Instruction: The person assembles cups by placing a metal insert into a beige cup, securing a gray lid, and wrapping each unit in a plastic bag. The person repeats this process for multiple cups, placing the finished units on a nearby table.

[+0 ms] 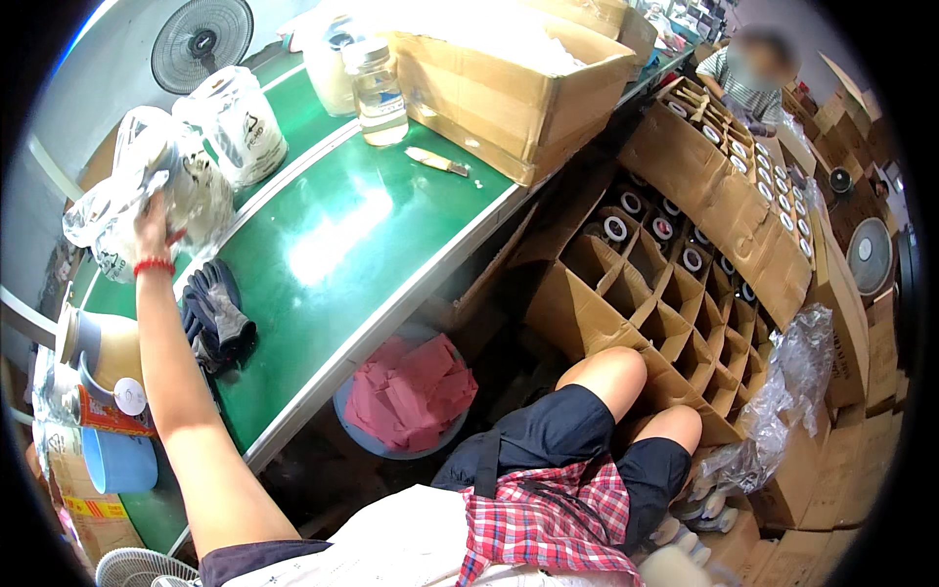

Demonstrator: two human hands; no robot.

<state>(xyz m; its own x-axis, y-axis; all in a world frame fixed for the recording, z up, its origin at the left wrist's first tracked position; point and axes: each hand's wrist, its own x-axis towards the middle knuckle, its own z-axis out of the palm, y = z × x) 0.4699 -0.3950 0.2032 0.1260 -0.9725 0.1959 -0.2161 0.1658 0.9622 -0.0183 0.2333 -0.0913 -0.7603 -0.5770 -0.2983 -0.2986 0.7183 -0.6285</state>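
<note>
evidently, the step in hand is a reach to the left end of the green bench [293,333]: the left hand [152,227] is at a translucent plastic bag [201,196], its fingers partly hidden by the film, so whether they grip or merely touch cannot be told. the right hand is out of view, its state unknown. the bag stands beside a second plastic bag [245,132]; dark gloves [223,308] lie near it on the bench. as a judgement, the next move calls for a sure hold on the thin film, without dragging its neighbour; the divided carton [567,313] is well apart.
</note>
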